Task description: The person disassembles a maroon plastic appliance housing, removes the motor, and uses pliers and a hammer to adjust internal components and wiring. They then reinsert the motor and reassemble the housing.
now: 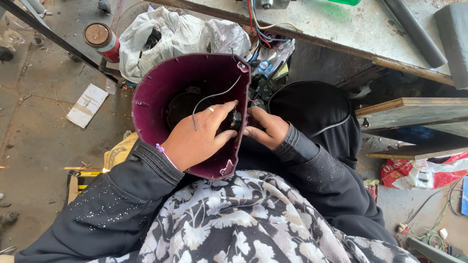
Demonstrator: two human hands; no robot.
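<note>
Left hand (202, 136) and right hand (265, 127) meet fingertip to fingertip, fingers curled in pinch.

One head-worn view, steeply downward, close over lap and floor (39, 160).

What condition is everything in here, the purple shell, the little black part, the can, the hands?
Purple plastic housing: open, hollow side up, on the lap.
Small black switch: pinched at the housing's rim.
Grey wire: loose, curling inside.
Left hand: gripping the switch.
Right hand: steadying it.
Can: lidded, rusty.
</note>
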